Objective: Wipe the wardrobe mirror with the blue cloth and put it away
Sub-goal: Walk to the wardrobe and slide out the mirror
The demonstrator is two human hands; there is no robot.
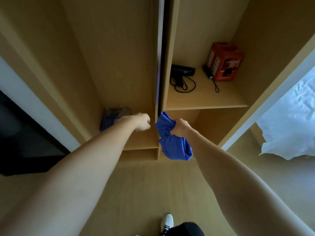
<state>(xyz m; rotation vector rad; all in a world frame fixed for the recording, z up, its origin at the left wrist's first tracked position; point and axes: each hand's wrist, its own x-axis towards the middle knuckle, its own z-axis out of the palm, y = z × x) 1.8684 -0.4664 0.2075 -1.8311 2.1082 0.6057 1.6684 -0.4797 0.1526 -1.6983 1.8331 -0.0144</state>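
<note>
Open wooden wardrobe (119, 48), door edge (159, 65) seen edge-on down the middle. Red box (224, 61) at the shelf (204, 99) back-right corner. Blue cloth (172, 142) bunched tight in right hand (180, 127) grip, touching that edge. Left hand (142, 121) fisted beside it, can't tell if holding anything.

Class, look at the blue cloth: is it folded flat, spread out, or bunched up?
Bunched up. The right hand grips the blue cloth in a fist, and crumpled folds hang below it.

Bedroom, wooden wardrobe (204, 99), white bedding (289, 125)
</note>
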